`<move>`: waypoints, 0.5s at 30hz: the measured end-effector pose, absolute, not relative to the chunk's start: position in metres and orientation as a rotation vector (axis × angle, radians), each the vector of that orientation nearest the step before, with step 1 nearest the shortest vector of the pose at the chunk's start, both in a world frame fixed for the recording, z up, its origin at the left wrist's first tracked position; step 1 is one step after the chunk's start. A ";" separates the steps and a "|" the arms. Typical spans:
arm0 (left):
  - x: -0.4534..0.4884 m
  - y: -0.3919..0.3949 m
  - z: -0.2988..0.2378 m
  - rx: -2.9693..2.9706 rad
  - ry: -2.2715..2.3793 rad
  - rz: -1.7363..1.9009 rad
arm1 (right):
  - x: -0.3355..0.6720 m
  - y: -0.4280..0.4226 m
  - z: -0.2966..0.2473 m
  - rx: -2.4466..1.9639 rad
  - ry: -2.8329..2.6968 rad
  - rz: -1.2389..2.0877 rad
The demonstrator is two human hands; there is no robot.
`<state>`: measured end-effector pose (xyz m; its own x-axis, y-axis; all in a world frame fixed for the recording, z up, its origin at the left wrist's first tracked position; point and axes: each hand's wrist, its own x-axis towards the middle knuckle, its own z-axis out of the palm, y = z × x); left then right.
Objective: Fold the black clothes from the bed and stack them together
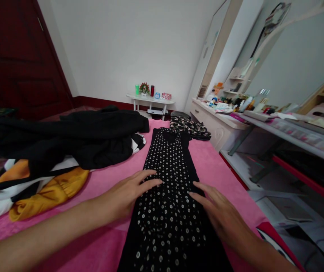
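Note:
A long black garment with white dots (166, 196) lies folded lengthwise on a pink bed cover (102, 181). My left hand (130, 192) rests flat on the garment's left edge, fingers stretched out. My right hand (221, 213) lies flat on its right edge, fingers spread. Neither hand grips anything.
A heap of black, white and mustard-yellow clothes (62, 155) lies on the left of the bed. A floral garment (190, 127) sits at the far end. A dresser with cosmetics (224, 113) and a desk (292, 132) stand on the right, a small white table (150, 101) by the far wall.

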<state>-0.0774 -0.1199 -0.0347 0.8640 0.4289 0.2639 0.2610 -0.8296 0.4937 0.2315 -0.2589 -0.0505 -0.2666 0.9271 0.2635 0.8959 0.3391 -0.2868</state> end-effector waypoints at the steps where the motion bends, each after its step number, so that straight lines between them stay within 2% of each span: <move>1: -0.085 -0.114 -0.036 2.637 0.475 0.458 | 0.243 -0.261 -0.053 -1.589 -2.314 0.099; 8: -0.108 -0.106 -0.037 2.669 0.370 0.205 | 0.270 -0.270 -0.052 -1.570 -2.487 0.147; 15: -0.063 -0.110 -0.032 2.593 0.023 0.289 | 0.235 -0.246 -0.038 -1.183 -2.615 0.447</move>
